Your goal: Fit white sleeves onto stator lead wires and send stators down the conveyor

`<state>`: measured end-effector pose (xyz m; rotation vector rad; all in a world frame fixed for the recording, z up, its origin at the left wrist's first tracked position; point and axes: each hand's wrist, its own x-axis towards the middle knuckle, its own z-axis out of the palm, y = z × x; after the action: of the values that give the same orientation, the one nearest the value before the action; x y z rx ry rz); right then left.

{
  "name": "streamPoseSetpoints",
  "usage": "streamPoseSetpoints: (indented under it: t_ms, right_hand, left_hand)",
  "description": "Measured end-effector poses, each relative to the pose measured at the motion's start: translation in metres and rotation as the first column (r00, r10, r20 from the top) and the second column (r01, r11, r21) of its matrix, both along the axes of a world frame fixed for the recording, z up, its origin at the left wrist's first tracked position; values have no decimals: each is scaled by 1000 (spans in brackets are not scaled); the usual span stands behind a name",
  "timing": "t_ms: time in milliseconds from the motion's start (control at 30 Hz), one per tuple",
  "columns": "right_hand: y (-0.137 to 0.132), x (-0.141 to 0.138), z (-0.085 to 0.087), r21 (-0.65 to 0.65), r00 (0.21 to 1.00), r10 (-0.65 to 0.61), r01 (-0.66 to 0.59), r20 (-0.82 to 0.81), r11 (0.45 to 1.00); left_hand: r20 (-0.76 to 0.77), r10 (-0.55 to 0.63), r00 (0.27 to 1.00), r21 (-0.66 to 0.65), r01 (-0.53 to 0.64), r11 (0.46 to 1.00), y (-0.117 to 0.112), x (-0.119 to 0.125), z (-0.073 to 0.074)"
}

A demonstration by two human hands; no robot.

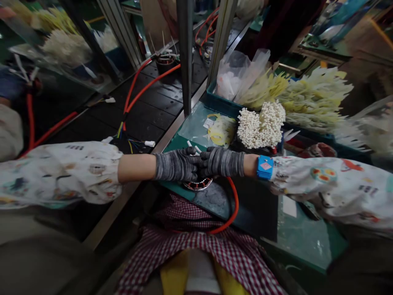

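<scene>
A ring-shaped motor stator (199, 184) with reddish windings rests on the bench in front of me. My left hand (178, 164), in a grey striped knit glove, curls over its left side. From the right, my right hand (217, 162), gloved alike, closes over the other side, its fingertips meeting those of my left. Short white sleeves (194, 148) stick up between the hands. My fingers hide most of the stator's top. An orange cable (235, 200) loops from the stator toward my lap.
White tube bundles (260, 125) and yellowish sleeves (316, 98) fill blue bins at right. A plastic bag (196, 123) with yellow loops lies beyond my hands. A metal post (185, 57) stands ahead. At left, a dark conveyor (147, 119) carries another stator (167, 61) with orange cables.
</scene>
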<state>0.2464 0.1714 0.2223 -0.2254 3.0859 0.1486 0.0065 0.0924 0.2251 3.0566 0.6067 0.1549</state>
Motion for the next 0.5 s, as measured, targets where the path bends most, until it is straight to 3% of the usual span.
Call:
streamPoseSetpoints:
  t_ms: [100,233,400,500]
  right_hand:
    - [-4,3,-2,-11,999,36,-36,2,999]
    - [-12,13,-10,-26,997,-37,35,-74,999]
    - [-29,40,-24,-15,959,-98,98,-266,995]
    - [-43,58,-39,-29,883,-146,149,-446,988]
  left_hand:
    - [-46,56,997,-46,-58,997,-3,3,5]
    - [-83,85,993,10,-84,996,0,-11,9]
    - [103,-35,994,135,21,991,5,-43,-10]
    - [117,-66,991,155,48,987,7,-57,-22]
